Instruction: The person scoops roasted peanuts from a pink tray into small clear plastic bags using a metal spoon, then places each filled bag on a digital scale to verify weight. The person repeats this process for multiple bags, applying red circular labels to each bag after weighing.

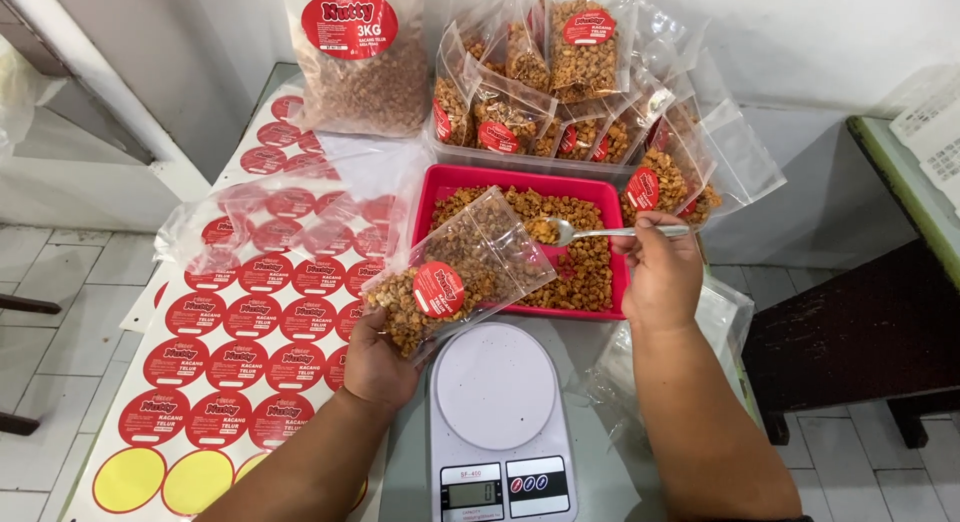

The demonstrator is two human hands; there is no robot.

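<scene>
One clear snack pouch [455, 282] with a round red label, partly filled with coated nuts, is tilted with its open mouth up toward the right, above the near edge of one red tray [440, 187] of loose nuts. The left hand [378, 357] grips it from below at the bottom corner, fingers closed round the plastic. The right hand [660, 272] pinches the handle of one metal spoon [590, 232], whose bowl carries a few nuts over the tray, just beside the pouch mouth. Directly below the pouch stands one white digital kitchen scale [497, 392] with a bare round platform. Behind the tray a clear tub [520, 154] holds roughly a dozen filled pouches, too crowded to count exactly, and one big sealed bag of nuts [362, 57] stands to its left. A pile of empty labelled pouches [285, 217] lies left of the tray on sticker sheets [215, 352] of round red labels; three yellow circles mark peeled spots
</scene>
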